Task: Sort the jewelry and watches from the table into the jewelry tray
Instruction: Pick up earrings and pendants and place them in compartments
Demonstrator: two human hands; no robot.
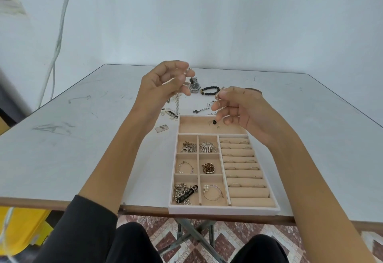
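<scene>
By the jewelry tray (222,209), left hand (163,85) pinches dangling chain (177,102), right hand (243,110) curled, hold unclear

white cable (60,24) down wall (207,14); yellow object (22,227) lower left; patterned floor tiles (226,240).

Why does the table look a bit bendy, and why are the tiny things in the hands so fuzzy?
Head view: the wide-angle lens bows the table edges a little. Head view: the left hand and the chain hanging from it look smeared, and what the right hand holds is too fuzzy to tell. Head view: the light is soft, shadows are faint, and the jewelry tray looks sharper.
</scene>
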